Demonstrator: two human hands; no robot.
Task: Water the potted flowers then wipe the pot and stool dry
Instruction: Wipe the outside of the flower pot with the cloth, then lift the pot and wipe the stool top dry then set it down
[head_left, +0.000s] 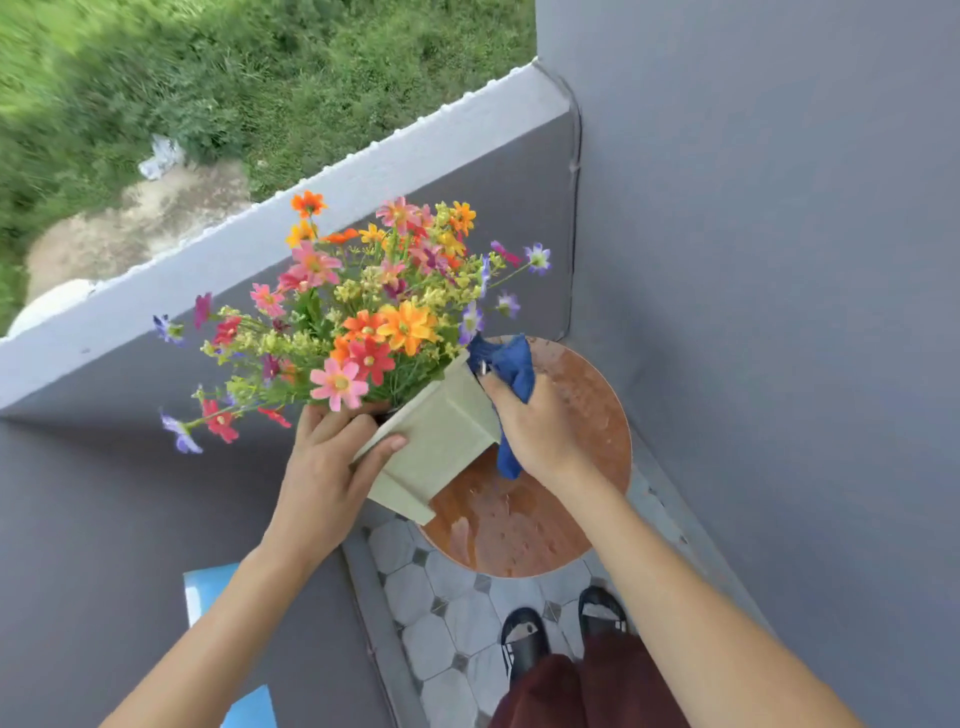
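Head view: tilted pot wiped above a wet stool.

Round wooden stool (582, 415) glistens with water; above its left part the pale green pot (441, 436) of flowers (358, 312) leans left, left hand (324, 467) gripping its rim, right hand (540, 426) pressing a clutched blue cloth (511, 364) against its right side.

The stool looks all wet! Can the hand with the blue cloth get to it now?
Probably yes. The right hand with the blue cloth is right above the stool, and the tilted pot leaves wet wood uncovered.
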